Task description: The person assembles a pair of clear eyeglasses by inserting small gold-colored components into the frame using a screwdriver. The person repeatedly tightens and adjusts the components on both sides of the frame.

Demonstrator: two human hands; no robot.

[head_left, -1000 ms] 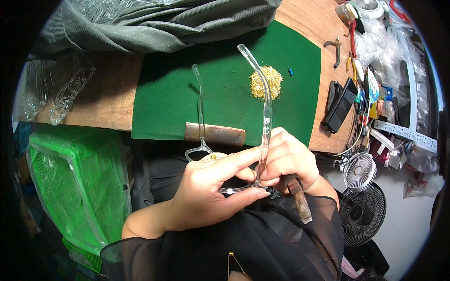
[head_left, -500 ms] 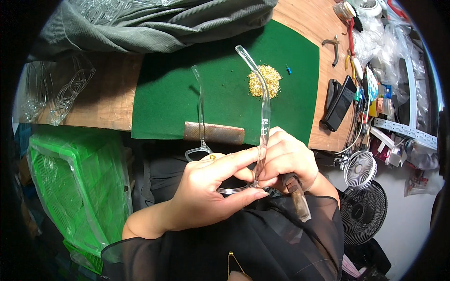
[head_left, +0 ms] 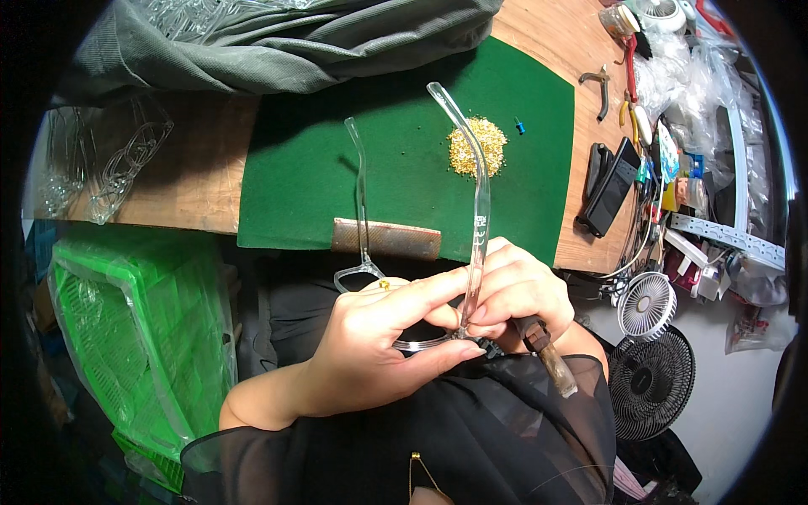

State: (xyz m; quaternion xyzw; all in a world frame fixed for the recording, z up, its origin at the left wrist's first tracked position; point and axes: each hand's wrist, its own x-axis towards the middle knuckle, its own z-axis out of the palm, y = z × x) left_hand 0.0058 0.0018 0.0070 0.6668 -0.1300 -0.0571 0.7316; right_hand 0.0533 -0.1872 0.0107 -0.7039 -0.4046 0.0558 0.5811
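Observation:
My left hand (head_left: 370, 341) is closed on a clear eyeglass frame (head_left: 421, 344), gripping it by the rim near a hinge. One clear temple (head_left: 481, 202) stands up between my hands; the other temple (head_left: 362, 181) reaches over the mat to the left. Fingers of my right hand (head_left: 523, 290) pinch together at the base of the nearer temple, by the hinge. Tucked in that same hand is a tool with a worn brown handle (head_left: 554, 364); its working end is hidden by my fingers. Beyond lies a pile of tiny gold screw-like pieces (head_left: 477, 147).
A green mat (head_left: 295, 202) covers the wooden table, with a brown textured block (head_left: 385, 239) at its near edge. A blue push pin (head_left: 519, 127), pliers (head_left: 599, 91) and a phone (head_left: 609, 187) lie right. Clear frames (head_left: 126, 164) and a green crate (head_left: 135, 337) are left.
The brown-handled tool has turned a little in my right hand, its end swinging right and showing another side. The upright temple and both hands have shifted slightly right.

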